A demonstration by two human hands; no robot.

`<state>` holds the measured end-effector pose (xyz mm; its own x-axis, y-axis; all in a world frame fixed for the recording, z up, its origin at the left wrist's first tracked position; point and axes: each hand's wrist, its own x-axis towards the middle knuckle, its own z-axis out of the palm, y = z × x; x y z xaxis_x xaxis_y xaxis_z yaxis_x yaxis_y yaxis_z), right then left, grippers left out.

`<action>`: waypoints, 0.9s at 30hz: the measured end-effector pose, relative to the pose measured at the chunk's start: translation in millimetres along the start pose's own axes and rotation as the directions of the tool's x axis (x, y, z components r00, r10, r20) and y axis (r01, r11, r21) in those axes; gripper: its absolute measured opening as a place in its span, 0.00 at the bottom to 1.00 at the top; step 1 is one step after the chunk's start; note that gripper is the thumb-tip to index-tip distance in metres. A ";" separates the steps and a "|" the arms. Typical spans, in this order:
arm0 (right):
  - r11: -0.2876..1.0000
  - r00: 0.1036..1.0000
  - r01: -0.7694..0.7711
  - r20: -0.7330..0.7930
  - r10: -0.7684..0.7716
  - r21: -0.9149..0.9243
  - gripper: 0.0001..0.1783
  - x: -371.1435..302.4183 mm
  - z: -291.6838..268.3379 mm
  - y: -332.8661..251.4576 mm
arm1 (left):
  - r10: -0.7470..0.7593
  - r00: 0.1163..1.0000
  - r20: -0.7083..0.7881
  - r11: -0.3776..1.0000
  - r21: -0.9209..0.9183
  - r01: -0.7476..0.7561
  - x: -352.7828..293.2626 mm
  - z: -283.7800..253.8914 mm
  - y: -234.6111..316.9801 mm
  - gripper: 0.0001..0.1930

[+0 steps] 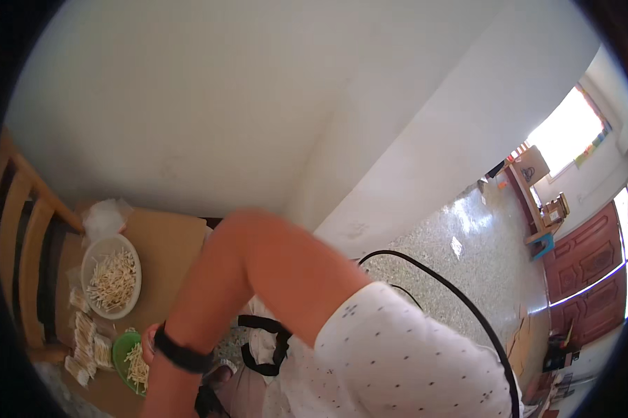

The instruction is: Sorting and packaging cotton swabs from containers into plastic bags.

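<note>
We log sticks (113,282) in the white bowl (112,242) and part-hidden green bowl (121,344); fingers (149,341) barely show, so either grip, apart or together, we cannot tell.

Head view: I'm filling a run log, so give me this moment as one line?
right hand: partly out of frame, grip unclear | green bowl: pale sticks inside | white bowl: pale sticks inside

Bowl (121,348): green | sticks (138,369) in bowl: cream | basin (103,245) beyond bowl: white | cardboard (167,244) around bowl: brown | wristband (180,354) right of bowl: black | sleeve (411,355) farther right of bowl: white, dark-speckled
</note>
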<state>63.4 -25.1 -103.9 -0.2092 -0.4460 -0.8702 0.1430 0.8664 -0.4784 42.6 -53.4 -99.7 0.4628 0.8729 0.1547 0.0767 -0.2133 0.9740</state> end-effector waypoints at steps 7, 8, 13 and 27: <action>0.884 0.277 0.060 -0.859 0.431 0.463 0.16 -108.2 133.9 -145.1 | 0.019 0.987 -0.158 1.000 0.001 -0.019 -8.5 -13.2 6.6 0.21; 0.846 0.097 0.118 -0.854 0.512 0.520 0.16 -110.9 139.0 -150.4 | 0.022 0.989 -0.143 1.000 -0.009 -0.024 -4.9 -9.7 3.5 0.21; 0.717 -0.183 0.218 -0.694 0.696 0.662 0.15 -80.5 210.3 -177.5 | 0.089 0.994 -0.061 0.996 -0.007 -0.090 13.2 -3.3 -6.5 0.23; 0.435 -0.351 0.696 -0.257 0.900 0.571 0.14 1.5 212.5 -197.6 | 0.017 0.970 0.244 0.945 0.313 -0.096 35.3 -3.8 -46.2 0.23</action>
<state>240.5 -244.8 -35.7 -0.0466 0.9944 -0.0947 0.4686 -0.0619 -0.8812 52.0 -11.1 -138.6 0.6653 0.7357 0.1265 0.3047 -0.4224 0.8537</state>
